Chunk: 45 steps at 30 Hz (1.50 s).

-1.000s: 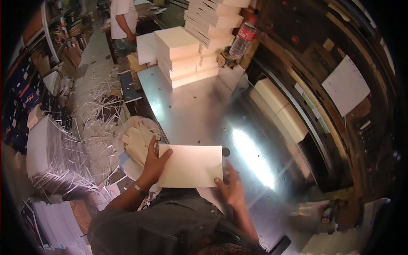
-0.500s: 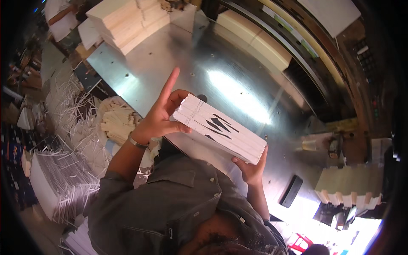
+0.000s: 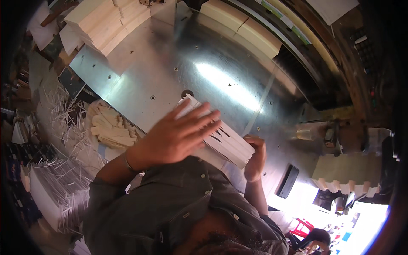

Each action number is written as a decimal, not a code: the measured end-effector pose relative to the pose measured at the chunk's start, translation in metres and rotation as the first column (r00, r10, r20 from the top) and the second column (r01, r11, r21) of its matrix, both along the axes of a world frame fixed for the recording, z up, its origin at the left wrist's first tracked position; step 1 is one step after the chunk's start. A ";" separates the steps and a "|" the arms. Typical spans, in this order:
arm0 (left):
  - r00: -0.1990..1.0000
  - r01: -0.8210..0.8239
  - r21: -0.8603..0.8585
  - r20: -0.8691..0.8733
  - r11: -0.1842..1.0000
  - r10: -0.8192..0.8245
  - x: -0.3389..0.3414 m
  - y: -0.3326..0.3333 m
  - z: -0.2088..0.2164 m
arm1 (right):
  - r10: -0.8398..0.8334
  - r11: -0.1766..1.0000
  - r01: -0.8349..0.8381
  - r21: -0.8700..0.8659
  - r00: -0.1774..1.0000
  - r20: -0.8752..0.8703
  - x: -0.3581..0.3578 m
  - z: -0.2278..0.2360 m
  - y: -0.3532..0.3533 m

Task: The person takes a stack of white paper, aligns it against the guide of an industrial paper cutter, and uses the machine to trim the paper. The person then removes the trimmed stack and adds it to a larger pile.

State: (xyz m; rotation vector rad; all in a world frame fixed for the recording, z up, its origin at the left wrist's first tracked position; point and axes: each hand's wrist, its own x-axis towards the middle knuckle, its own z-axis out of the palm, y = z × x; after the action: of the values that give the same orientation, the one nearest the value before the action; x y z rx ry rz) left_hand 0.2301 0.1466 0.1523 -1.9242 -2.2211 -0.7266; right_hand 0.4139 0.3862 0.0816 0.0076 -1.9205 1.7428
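Two bare hands holding a thick stack of white paper sheets (image 3: 223,138) above a shiny metal table (image 3: 170,63).

Left hand (image 3: 178,136) pressed flat on top of stack, fingers spread; right hand (image 3: 255,155) clasped around its right end. Black phone (image 3: 288,181) lying just right of hands. Cream paper piles (image 3: 102,21) at far left table corner; paper trimmings (image 3: 112,127) heaped off left edge.

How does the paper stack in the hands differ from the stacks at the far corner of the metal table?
The held paper stack is one thin bundle, tilted, with the left hand flat on top and the right hand gripping its end. The far stacks are thicker, several side by side, lying flat and untouched on the metal table. Both are pale cream sheets.
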 end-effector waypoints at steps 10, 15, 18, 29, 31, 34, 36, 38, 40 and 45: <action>0.997 -0.004 0.029 -0.078 1.000 0.006 0.021 0.006 -0.026 | 0.245 0.969 -0.214 -0.121 0.877 0.414 -0.035 0.051 0.033; 0.999 -0.005 0.036 -0.053 0.999 0.007 0.021 0.005 -0.025 | -0.346 0.652 0.231 0.722 0.938 0.012 -0.056 0.087 0.027; 0.999 0.006 0.044 -0.044 0.999 -0.004 0.021 0.004 -0.026 | -0.103 0.803 -0.054 0.593 0.968 0.228 -0.056 0.098 0.008; 1.000 -0.003 0.244 -0.012 0.970 0.006 0.023 0.001 -0.034 | -0.047 0.807 -0.269 0.527 0.858 0.511 -0.069 0.092 0.014; 1.000 -0.020 0.334 -0.003 0.942 0.023 0.024 0.001 -0.036 | -0.078 0.811 -0.232 0.537 0.867 0.491 -0.069 0.094 0.024; 0.999 -0.039 0.353 -0.005 0.935 0.043 0.025 0.000 -0.036 | -0.303 0.719 0.005 0.695 0.902 0.307 -0.067 0.121 0.031; 0.999 -0.044 0.353 -0.004 0.934 0.048 0.027 -0.002 -0.038 | -0.351 0.583 0.161 0.796 0.934 0.068 -0.069 0.126 0.031; 0.999 -0.044 0.364 -0.009 0.930 0.051 0.026 -0.001 -0.038 | -0.401 0.514 0.206 0.833 0.916 0.021 -0.072 0.123 0.029; 0.997 -0.070 0.341 0.014 0.937 0.069 0.028 -0.001 -0.038 | -0.305 0.307 0.135 0.942 0.952 -0.037 -0.075 0.100 0.031; 0.995 -0.098 0.316 0.045 0.944 0.088 0.030 0.003 -0.039 | 0.088 0.783 -0.373 0.498 0.859 0.505 -0.061 0.090 0.010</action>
State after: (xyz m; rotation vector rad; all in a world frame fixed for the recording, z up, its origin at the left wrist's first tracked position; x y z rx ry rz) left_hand 0.2605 0.1492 0.1131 -1.6530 -2.0424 -1.0320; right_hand 0.3527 0.3964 0.1721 0.0741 -2.8679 1.2876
